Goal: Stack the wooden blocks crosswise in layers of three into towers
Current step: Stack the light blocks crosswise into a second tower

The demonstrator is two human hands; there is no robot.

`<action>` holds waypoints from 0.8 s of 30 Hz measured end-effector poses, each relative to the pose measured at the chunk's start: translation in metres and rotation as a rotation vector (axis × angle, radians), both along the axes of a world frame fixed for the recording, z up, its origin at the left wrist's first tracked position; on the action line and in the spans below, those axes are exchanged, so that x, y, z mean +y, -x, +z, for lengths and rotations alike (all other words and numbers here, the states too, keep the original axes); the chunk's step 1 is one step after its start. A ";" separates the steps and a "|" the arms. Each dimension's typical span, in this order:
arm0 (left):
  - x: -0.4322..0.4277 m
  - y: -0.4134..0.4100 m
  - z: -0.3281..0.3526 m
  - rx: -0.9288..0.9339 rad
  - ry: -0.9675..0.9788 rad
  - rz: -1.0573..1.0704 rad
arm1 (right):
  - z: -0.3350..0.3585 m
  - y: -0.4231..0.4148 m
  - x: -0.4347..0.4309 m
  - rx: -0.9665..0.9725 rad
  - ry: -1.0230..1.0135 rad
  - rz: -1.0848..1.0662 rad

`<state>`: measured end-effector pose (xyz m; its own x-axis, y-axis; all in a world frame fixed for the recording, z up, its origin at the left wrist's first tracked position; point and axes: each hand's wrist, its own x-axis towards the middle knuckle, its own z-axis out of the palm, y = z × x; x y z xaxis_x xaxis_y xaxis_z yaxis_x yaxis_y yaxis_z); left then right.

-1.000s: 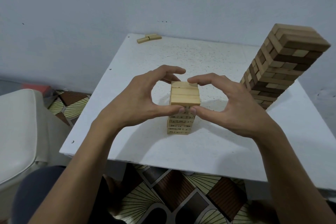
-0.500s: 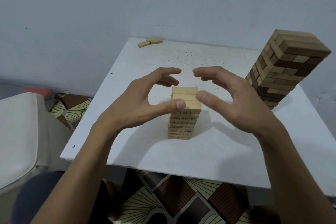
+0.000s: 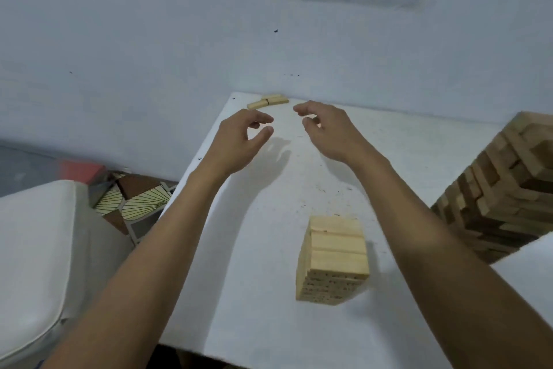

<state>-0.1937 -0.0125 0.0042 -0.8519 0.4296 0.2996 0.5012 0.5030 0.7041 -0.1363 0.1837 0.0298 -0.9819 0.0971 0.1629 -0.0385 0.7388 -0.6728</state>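
Note:
A short tower of pale wooden blocks (image 3: 333, 259) stands near the front of the white table (image 3: 269, 249), its top layer of three blocks lying side by side. A few loose pale blocks (image 3: 267, 101) lie at the table's far edge by the wall. My left hand (image 3: 239, 141) and my right hand (image 3: 326, 129) are stretched out over the far half of the table, just short of the loose blocks. Both hands are empty with fingers curled and apart. A tall tower of darker and lighter blocks (image 3: 505, 186) stands at the right.
A pale blue wall (image 3: 179, 24) rises directly behind the table. A white cushioned seat (image 3: 33, 249) sits to the left, with a red object (image 3: 79, 169) and patterned floor tiles (image 3: 134, 198) beyond it.
Both hands have let go of the short tower and reached forward toward the loose blocks at the far edge. The view has tilted, so the short tower sits lower in frame.

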 end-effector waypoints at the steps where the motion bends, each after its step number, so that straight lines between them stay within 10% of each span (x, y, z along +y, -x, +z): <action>1: 0.002 0.015 -0.005 0.017 0.049 0.023 | -0.008 0.017 0.001 -0.018 -0.064 0.011; 14: 0.021 0.136 -0.058 0.248 0.580 0.097 | -0.060 0.157 0.003 -0.110 -0.774 0.138; 24: 0.015 0.129 -0.059 0.333 0.499 0.145 | -0.071 0.138 0.002 0.109 -0.634 -0.041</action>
